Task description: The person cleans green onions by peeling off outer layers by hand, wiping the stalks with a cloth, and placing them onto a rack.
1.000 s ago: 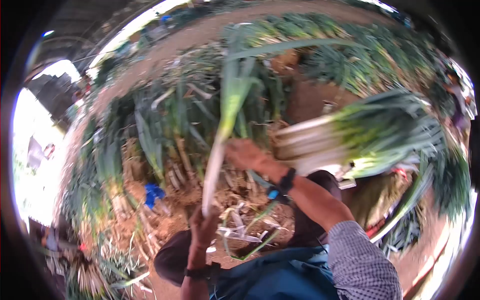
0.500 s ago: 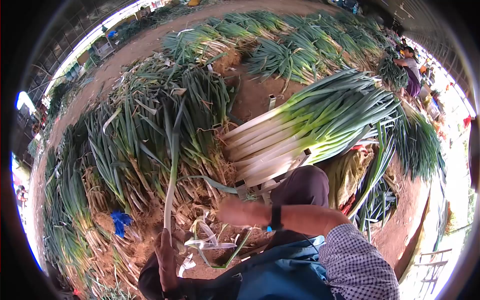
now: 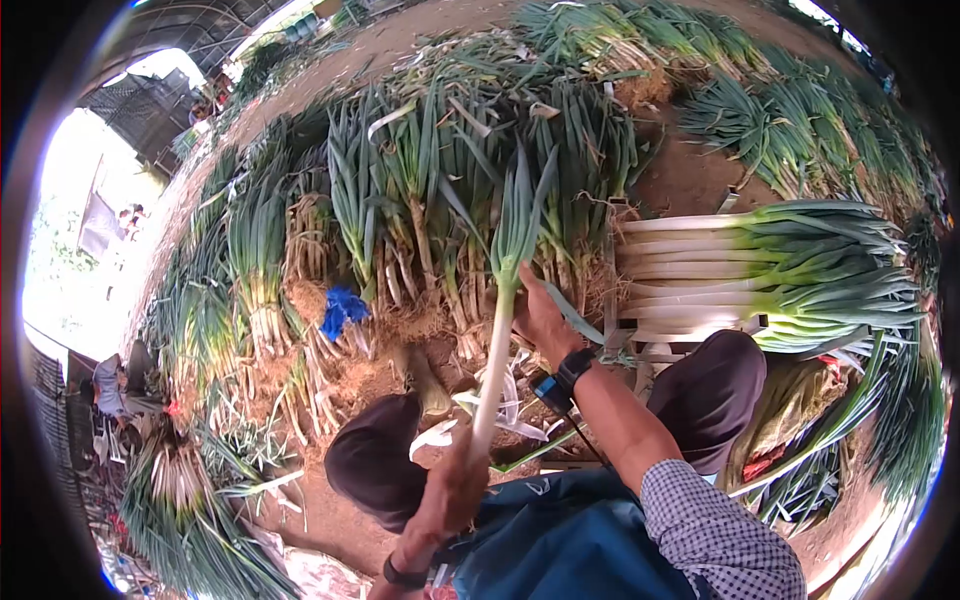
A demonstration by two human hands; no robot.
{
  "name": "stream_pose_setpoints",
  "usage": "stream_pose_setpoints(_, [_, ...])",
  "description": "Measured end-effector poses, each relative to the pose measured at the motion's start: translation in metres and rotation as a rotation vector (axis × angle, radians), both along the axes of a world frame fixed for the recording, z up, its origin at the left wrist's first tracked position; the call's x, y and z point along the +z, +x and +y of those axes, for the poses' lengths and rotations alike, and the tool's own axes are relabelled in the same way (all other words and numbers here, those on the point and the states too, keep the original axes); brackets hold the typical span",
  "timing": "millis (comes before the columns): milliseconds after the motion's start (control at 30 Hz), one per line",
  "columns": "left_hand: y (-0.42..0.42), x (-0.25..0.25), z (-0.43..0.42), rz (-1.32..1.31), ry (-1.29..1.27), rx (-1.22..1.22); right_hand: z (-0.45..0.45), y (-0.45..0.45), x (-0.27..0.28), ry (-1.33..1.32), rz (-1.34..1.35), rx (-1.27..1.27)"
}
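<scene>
A long leek [image 3: 492, 370] slants up in front of me, its white stalk low and its green leaves spread at the top. My left hand [image 3: 457, 488] is closed around the stalk's lower end. Higher up, where white turns to green, my right hand [image 3: 545, 318] has its fingers closed against the stalk; part of them is hidden behind it. Under the leek lie pale peeled leaves [image 3: 512, 405] on the dirt between my knees. At the right, a neat stack of cleaned leeks [image 3: 690, 270] rests on a low metal frame.
Untrimmed, rooty leeks [image 3: 400, 190] stand in a broad row ahead, a blue plastic scrap [image 3: 343, 311] among them. More leek bundles [image 3: 790, 130] lie at the back right. A leek bundle [image 3: 180, 500] is at lower left, a yellowish sack [image 3: 790, 405] beside my right knee.
My view has swung left. The right hand has gone from above the right knee to the leek's upper stalk. The left hand still grips the leek's lower end.
</scene>
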State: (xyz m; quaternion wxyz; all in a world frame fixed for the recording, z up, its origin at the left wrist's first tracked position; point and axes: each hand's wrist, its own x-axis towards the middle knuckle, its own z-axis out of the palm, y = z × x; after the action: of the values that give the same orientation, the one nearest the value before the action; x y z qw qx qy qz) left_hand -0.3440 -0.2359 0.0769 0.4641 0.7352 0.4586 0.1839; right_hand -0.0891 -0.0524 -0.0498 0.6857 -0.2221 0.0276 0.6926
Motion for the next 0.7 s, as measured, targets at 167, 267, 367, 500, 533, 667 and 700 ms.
stream_pose_setpoints(167, [-0.008, -0.032, -0.050, 0.270, 0.075, 0.034, 0.013, 0.032, 0.041, 0.279, 0.041, -0.013])
stream_pose_setpoints(267, [0.014, -0.011, -0.045, 0.203, 0.060, 0.097, 0.006, 0.075, 0.088, 0.412, -0.005, -0.101])
stream_pose_setpoints(367, [0.037, -0.016, -0.025, 0.093, 0.417, 0.075, -0.029, 0.137, 0.157, 0.528, -0.063, -0.193])
stream_pose_setpoints(500, [0.090, 0.041, 0.012, 0.045, 0.576, -0.080, -0.090, 0.231, 0.236, 0.666, -0.398, -0.360])
stream_pose_setpoints(533, [0.113, 0.052, 0.022, -0.013, 0.682, -0.115, -0.110, 0.257, 0.252, 0.693, -0.500, -0.390])
stream_pose_setpoints(667, [0.195, 0.067, 0.063, -0.229, 0.519, -0.179, -0.190, 0.354, 0.295, 0.444, -0.810, -0.656])
stream_pose_setpoints(700, [0.218, 0.067, 0.076, -0.226, 0.531, -0.220, -0.209, 0.364, 0.306, 0.401, -0.852, -0.778])
